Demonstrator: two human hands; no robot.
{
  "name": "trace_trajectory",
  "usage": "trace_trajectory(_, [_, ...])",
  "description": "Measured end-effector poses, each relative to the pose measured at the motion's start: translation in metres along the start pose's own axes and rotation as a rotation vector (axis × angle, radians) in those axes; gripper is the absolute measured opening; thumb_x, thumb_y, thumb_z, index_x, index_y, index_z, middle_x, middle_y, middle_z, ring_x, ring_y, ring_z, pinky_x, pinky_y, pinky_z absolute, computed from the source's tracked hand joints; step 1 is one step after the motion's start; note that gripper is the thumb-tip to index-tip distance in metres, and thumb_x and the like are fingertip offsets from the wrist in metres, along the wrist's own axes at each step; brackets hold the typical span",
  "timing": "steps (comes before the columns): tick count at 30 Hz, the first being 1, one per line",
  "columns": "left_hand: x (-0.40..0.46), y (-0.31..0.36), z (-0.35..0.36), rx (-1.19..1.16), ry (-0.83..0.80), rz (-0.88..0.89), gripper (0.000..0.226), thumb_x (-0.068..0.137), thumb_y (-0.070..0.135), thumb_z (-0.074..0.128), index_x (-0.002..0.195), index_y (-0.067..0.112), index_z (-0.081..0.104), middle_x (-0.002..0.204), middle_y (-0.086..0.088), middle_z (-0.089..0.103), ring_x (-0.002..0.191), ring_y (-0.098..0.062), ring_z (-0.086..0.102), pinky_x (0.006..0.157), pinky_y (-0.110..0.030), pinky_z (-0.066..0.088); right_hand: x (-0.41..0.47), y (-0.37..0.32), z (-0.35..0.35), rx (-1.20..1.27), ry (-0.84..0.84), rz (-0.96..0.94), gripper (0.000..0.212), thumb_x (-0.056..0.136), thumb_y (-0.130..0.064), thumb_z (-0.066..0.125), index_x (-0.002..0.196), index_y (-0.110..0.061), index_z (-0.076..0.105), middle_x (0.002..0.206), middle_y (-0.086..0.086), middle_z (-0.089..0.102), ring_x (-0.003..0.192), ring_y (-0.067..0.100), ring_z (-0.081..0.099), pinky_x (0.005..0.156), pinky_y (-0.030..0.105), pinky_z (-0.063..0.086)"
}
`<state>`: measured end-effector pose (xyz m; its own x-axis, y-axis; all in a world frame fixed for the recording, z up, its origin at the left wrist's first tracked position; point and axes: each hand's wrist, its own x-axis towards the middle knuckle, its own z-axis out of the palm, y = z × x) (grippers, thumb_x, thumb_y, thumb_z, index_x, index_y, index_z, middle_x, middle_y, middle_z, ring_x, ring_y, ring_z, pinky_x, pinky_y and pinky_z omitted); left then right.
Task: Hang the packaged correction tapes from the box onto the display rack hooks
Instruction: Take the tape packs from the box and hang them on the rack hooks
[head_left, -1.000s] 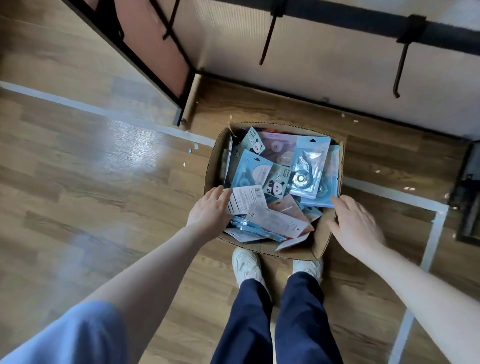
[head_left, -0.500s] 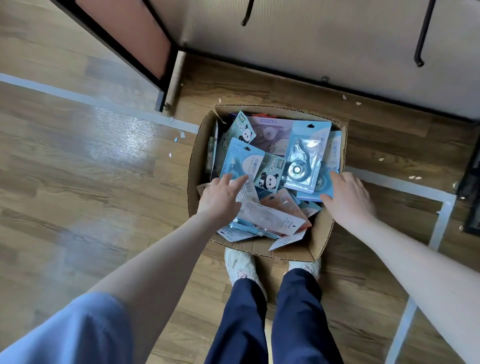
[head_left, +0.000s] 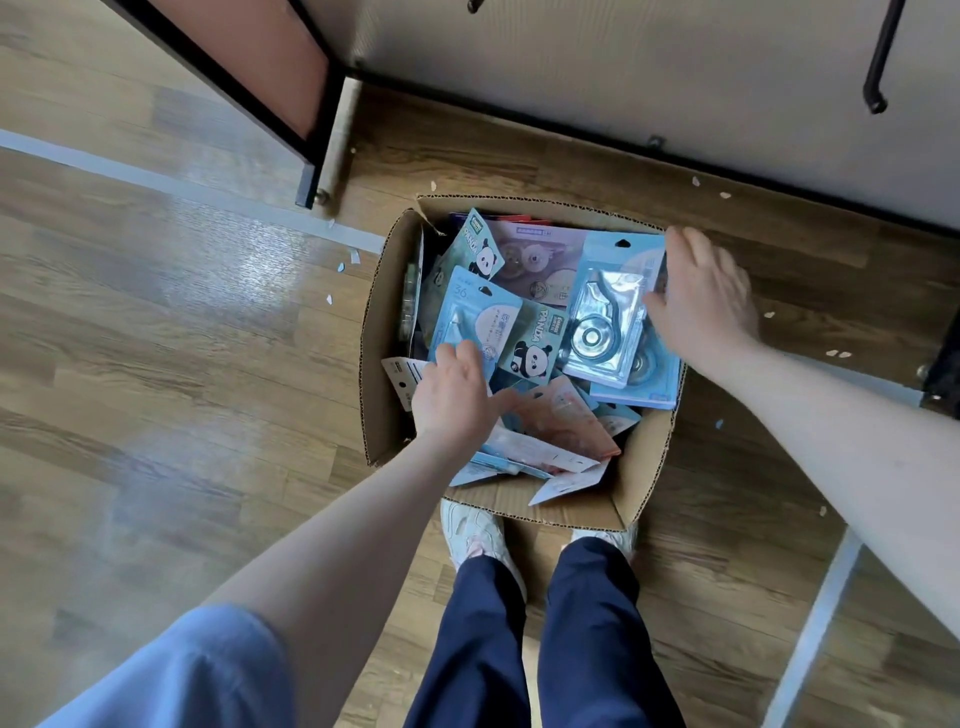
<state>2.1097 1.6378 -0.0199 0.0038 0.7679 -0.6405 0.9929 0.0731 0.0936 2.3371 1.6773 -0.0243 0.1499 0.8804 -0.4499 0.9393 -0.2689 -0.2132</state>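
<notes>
Wooden floor (head_left: 156, 415) lies open left of the box (head_left: 644, 478). Left hand (head_left: 457, 395) rests spread on packets; right hand (head_left: 706, 301) at the box's right edge seems to pinch a blue packet (head_left: 608, 312).

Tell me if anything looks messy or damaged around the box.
Yes. Small white scraps lie scattered on the wooden floor around the cardboard box, whose cut rim is ragged. Inside, the packages are jumbled at all angles, not stacked.
</notes>
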Motion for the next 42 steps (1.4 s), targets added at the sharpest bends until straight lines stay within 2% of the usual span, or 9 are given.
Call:
trace_trajectory(8, [-0.011, -0.001, 0.001, -0.406, 0.073, -0.257, 0.035, 0.078, 0.002, 0.053, 0.111, 0.007, 0.042, 0.121, -0.012, 0.04, 0.09, -0.031, 0.05, 0.069, -0.032, 0.035, 0.025, -0.016, -0.004, -0.048, 0.024, -0.013, 0.045, 0.091, -0.024, 0.057, 0.13, -0.006, 0.044, 0.13, 0.018, 0.044, 0.119, 0.035, 0.038, 0.097, 0.041, 0.034])
trace_trajectory(12, [-0.015, -0.007, -0.003, -0.654, 0.109, -0.421, 0.058, 0.082, 0.004, 0.052, 0.135, 0.012, 0.032, 0.128, -0.006, 0.049, 0.108, -0.027, 0.052, 0.083, -0.033, 0.042, 0.019, -0.02, -0.004, -0.059, 0.045, 0.002, 0.04, 0.09, -0.02, 0.058, 0.125, -0.004, 0.048, 0.124, 0.018, 0.045, 0.115, 0.035, 0.04, 0.093, 0.041, 0.037])
trace_trajectory(15, [-0.02, -0.017, -0.002, -0.748, 0.135, -0.442, 0.043, 0.083, 0.017, 0.05, 0.125, 0.01, 0.044, 0.108, -0.003, 0.066, 0.099, -0.026, 0.062, 0.083, -0.038, 0.05, 0.014, -0.021, 0.0, -0.024, 0.03, 0.022, 0.039, 0.089, -0.016, 0.06, 0.124, -0.005, 0.047, 0.123, 0.018, 0.042, 0.112, 0.036, 0.043, 0.087, 0.041, 0.039])
trace_trajectory(20, [-0.036, -0.033, -0.02, -0.842, 0.178, -0.432, 0.048, 0.077, 0.011, 0.056, 0.123, 0.025, 0.055, 0.102, 0.006, 0.063, 0.098, -0.018, 0.061, 0.089, -0.041, 0.051, 0.008, -0.021, -0.001, 0.029, 0.01, 0.063, 0.041, 0.088, -0.013, 0.06, 0.126, -0.007, 0.045, 0.123, 0.017, 0.041, 0.106, 0.037, 0.047, 0.082, 0.04, 0.041])
trace_trajectory(24, [-0.039, -0.053, -0.028, -0.717, -0.052, -0.407, 0.054, 0.077, 0.006, 0.056, 0.129, 0.022, 0.05, 0.104, -0.001, 0.063, 0.094, -0.021, 0.061, 0.085, -0.04, 0.053, 0.008, -0.021, -0.001, 0.156, -0.079, 0.123, 0.054, 0.088, -0.019, 0.063, 0.135, -0.013, 0.037, 0.132, 0.015, 0.039, 0.11, 0.037, 0.05, 0.078, 0.036, 0.041])
trace_trajectory(28, [-0.027, -0.062, -0.029, -0.405, -0.231, -0.373, 0.06, 0.072, 0.001, 0.053, 0.128, 0.02, 0.047, 0.116, -0.005, 0.06, 0.098, -0.025, 0.057, 0.079, -0.033, 0.051, 0.013, -0.023, 0.0, 0.237, -0.106, 0.164, 0.061, 0.086, -0.022, 0.064, 0.139, -0.012, 0.035, 0.136, 0.017, 0.04, 0.12, 0.036, 0.044, 0.092, 0.039, 0.04])
trace_trajectory(33, [-0.001, -0.06, -0.032, -0.153, -0.259, -0.295, 0.028, 0.087, 0.019, 0.047, 0.112, 0.007, 0.049, 0.111, -0.011, 0.059, 0.099, -0.031, 0.055, 0.08, -0.037, 0.046, 0.015, -0.028, 0.003, 0.394, -0.018, 0.26, 0.057, 0.085, -0.018, 0.066, 0.135, -0.014, 0.039, 0.135, 0.014, 0.042, 0.121, 0.032, 0.044, 0.093, 0.036, 0.038])
trace_trajectory(37, [0.011, -0.048, -0.028, -0.127, -0.235, -0.234, 0.033, 0.088, 0.019, 0.045, 0.12, 0.009, 0.045, 0.111, -0.009, 0.058, 0.09, -0.027, 0.052, 0.072, -0.034, 0.042, 0.015, -0.029, 0.008, 0.455, 0.039, 0.276, 0.057, 0.084, -0.013, 0.068, 0.132, -0.018, 0.038, 0.129, 0.009, 0.052, 0.115, 0.028, 0.051, 0.079, 0.032, 0.041])
trace_trajectory(42, [0.015, -0.043, -0.022, -0.158, -0.283, -0.176, 0.05, 0.078, 0.018, 0.069, 0.119, 0.01, 0.042, 0.104, -0.006, 0.059, 0.09, -0.025, 0.059, 0.071, -0.037, 0.051, 0.017, -0.031, 0.003, 0.482, 0.092, 0.278, 0.05, 0.083, -0.011, 0.069, 0.125, -0.018, 0.043, 0.123, 0.007, 0.056, 0.111, 0.023, 0.054, 0.07, 0.024, 0.037])
